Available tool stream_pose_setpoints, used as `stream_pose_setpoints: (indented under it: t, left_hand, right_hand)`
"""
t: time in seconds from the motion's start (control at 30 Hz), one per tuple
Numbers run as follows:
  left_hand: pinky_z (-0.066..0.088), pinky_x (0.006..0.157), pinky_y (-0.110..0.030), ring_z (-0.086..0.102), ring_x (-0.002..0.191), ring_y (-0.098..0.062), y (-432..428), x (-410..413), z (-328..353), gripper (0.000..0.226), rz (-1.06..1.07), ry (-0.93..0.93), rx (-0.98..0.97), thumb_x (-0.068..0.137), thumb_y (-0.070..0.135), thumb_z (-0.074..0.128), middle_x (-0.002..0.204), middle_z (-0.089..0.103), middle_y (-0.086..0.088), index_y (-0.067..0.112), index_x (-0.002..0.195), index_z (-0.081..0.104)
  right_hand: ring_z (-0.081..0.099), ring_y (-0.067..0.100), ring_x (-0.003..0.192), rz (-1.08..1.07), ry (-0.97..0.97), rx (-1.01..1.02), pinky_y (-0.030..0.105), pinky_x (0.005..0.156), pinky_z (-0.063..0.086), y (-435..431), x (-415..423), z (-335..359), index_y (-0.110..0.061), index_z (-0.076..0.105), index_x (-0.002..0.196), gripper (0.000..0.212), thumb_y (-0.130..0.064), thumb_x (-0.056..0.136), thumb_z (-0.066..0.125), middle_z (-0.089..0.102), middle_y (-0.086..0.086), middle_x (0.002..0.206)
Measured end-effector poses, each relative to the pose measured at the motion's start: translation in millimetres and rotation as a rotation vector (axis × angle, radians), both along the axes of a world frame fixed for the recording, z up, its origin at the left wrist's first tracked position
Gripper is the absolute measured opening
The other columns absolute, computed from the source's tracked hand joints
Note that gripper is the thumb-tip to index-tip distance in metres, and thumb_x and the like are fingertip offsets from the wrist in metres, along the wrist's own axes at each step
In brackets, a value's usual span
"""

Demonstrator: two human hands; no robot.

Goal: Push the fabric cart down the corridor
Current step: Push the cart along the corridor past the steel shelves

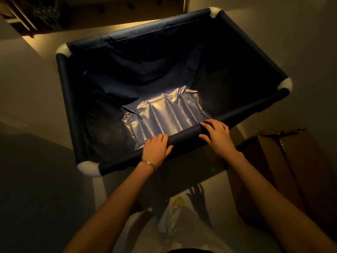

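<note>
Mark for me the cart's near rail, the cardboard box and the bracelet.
near rail [184, 138]: head view, on the dark fabric sleeve between the two hands.
cardboard box [269, 157]: head view, on its brown top at the right.
bracelet [149, 163]: head view, on the band at the left wrist.

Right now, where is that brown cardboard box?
In the head view, the brown cardboard box sits on the floor at the person's right, just behind the near right end of the dark blue fabric cart, beside the right hand.
</note>
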State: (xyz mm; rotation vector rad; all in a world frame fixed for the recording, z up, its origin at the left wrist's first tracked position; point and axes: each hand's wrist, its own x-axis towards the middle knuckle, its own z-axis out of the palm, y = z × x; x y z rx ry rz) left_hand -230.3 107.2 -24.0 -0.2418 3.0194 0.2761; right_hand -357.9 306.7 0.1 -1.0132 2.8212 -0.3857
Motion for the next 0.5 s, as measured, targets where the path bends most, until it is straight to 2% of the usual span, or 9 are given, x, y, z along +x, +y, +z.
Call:
stream_pose_setpoints:
  t: [0.1,0.2,0.37,0.43,0.5]
  left_hand:
    - [0.046,0.07,-0.039,0.061,0.085,-0.033,-13.0,6.1,5.6,0.032,-0.056,0.052,-0.039,0.092,0.033,0.049,0.094,0.064,-0.013,0.008,0.11,0.057]
    - [0.048,0.058,-0.032,0.062,0.065,-0.026,-31.5,14.1,6.7,0.034,-0.099,0.107,-0.144,0.086,0.036,0.037,0.072,0.063,-0.005,0.014,0.088,0.062]
    - [0.049,0.076,-0.033,0.065,0.072,-0.025,-83.9,20.1,0.6,0.041,-0.15,0.161,-0.148,0.086,0.04,0.033,0.075,0.067,-0.004,0.015,0.088,0.065]
    - [0.039,0.086,-0.036,0.064,0.074,-0.026,-110.6,16.3,-4.0,0.043,-0.194,0.186,-0.149,0.086,0.042,0.033,0.075,0.067,-0.005,0.015,0.085,0.066]
    - [0.03,0.091,-0.036,0.064,0.076,-0.027,-140.0,8.1,-8.3,0.044,-0.263,0.203,-0.141,0.087,0.044,0.033,0.076,0.067,-0.006,0.015,0.083,0.066]
  right_hand:
    - [0.04,0.034,0.126,-0.002,-0.017,-0.016,0.047,0.104,0.03,-11.6,10.4,0.5,-0.008,0.049,0.129,0.046,-0.027,0.088,0.06,0.049,0.017,0.134]
    - [0.036,0.033,0.13,0.04,-0.04,0.019,0.047,0.105,0.032,-25.2,22.7,-1.2,-0.007,0.046,0.131,0.047,-0.026,0.089,0.058,0.044,0.017,0.139]
    - [0.035,0.042,0.13,0.011,-0.038,0.039,0.057,0.104,0.035,-56.8,38.2,-3.2,-0.004,0.051,0.126,0.046,-0.026,0.087,0.062,0.049,0.02,0.134]
    - [0.038,0.043,0.127,0.022,-0.044,0.055,0.061,0.1,0.037,-73.3,45.2,-6.0,-0.005,0.055,0.122,0.043,-0.028,0.086,0.062,0.055,0.019,0.127]
    - [0.042,0.04,0.126,-0.015,-0.055,0.058,0.067,0.098,0.033,-92.6,55.8,-9.7,-0.009,0.058,0.117,0.04,-0.037,0.089,0.051,0.059,0.016,0.122]
